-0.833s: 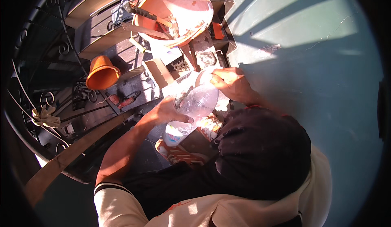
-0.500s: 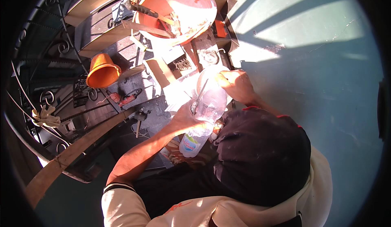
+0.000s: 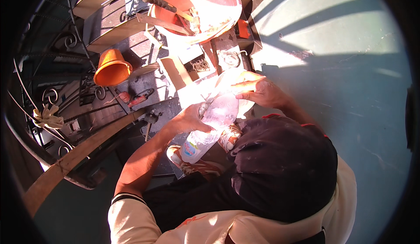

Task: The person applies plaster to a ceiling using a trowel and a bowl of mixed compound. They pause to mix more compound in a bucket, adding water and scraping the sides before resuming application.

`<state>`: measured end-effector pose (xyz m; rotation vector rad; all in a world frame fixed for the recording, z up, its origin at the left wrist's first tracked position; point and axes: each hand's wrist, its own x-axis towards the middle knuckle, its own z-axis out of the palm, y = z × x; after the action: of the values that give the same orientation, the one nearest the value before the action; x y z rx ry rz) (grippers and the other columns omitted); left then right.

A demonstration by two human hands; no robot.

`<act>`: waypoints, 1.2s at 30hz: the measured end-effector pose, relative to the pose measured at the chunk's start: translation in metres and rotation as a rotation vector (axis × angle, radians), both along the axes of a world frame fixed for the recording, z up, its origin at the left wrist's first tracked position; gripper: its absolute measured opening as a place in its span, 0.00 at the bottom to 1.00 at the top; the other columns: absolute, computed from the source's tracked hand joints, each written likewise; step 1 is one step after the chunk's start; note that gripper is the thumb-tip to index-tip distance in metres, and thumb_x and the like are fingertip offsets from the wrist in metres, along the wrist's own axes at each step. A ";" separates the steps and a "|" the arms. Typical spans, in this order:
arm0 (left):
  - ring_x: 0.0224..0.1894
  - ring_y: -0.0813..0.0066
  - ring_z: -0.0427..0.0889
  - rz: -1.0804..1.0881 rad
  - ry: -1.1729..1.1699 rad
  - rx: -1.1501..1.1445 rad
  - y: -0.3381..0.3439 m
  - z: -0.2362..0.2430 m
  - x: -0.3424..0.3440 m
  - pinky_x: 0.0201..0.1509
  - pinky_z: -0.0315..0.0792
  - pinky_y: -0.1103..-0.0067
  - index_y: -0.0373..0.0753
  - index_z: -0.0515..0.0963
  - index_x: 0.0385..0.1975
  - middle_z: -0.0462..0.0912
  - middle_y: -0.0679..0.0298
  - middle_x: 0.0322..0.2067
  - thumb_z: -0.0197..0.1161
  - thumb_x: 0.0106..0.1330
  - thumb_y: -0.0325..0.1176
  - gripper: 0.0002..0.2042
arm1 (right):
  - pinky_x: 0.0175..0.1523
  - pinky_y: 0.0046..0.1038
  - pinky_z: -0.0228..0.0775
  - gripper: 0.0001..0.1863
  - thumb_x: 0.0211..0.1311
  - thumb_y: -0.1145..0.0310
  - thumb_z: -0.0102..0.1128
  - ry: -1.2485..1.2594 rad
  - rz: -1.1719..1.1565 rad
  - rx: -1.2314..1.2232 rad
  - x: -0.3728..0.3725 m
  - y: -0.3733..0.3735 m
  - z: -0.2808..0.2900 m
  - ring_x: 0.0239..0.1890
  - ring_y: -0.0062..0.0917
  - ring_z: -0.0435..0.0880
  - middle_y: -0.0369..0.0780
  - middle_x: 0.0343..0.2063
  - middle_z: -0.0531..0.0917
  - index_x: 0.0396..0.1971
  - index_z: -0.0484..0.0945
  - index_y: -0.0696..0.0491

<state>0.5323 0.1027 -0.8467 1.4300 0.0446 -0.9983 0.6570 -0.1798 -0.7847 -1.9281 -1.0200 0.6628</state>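
Bottle progress: the handling looked unfinished, since the clear plastic bottle [image 3: 218,113] was held up off the floor; its labelled lower part seemed whole, but glare hid whether its upper end had been opened or cut.
Bottle position: it sat near mid-view, leaning, with its upper end toward 1 o'clock and its base toward 7 o'clock, above the shoes [image 3: 192,167].
Left hand: at the bottle's 9 o'clock, the left hand [image 3: 191,119] was curled around its body, thumb across the front.
Right hand: at 2 o'clock, the right hand [image 3: 262,92] reached its partly bent fingers to the upper end; a firm grip could not be told.
Around the bottle: an orange bucket [image 3: 111,64] lay at 10 o'clock, a large basin [image 3: 216,8] at 12.
Since half a second earlier: the base had swung leftward, and the right fingers had straightened.
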 end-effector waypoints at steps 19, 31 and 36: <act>0.53 0.67 0.82 -0.152 0.001 0.219 0.032 0.020 0.014 0.63 0.74 0.71 0.36 0.74 0.66 0.86 0.59 0.53 0.83 0.44 0.31 0.42 | 0.45 0.21 0.72 0.19 0.73 0.71 0.61 0.488 -0.769 0.069 -0.015 -0.075 -0.087 0.38 0.13 0.78 0.33 0.39 0.85 0.62 0.79 0.57; 0.54 0.66 0.81 -0.114 0.029 0.172 0.031 0.023 0.021 0.64 0.72 0.71 0.34 0.75 0.66 0.85 0.57 0.53 0.82 0.44 0.33 0.43 | 0.45 0.20 0.71 0.20 0.73 0.71 0.62 0.492 -0.805 0.068 -0.020 -0.080 -0.094 0.40 0.13 0.80 0.33 0.41 0.86 0.62 0.79 0.57; 0.53 0.65 0.82 -0.116 0.030 0.165 0.033 0.013 0.018 0.63 0.73 0.70 0.33 0.76 0.65 0.85 0.56 0.53 0.83 0.43 0.33 0.42 | 0.45 0.20 0.72 0.20 0.72 0.71 0.63 0.503 -0.804 0.063 -0.019 -0.082 -0.096 0.39 0.13 0.80 0.34 0.40 0.87 0.62 0.79 0.57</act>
<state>0.5506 0.1357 -0.8332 1.5823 0.0675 -1.1323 0.6377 -0.2616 -0.8804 -1.7746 0.0678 0.5735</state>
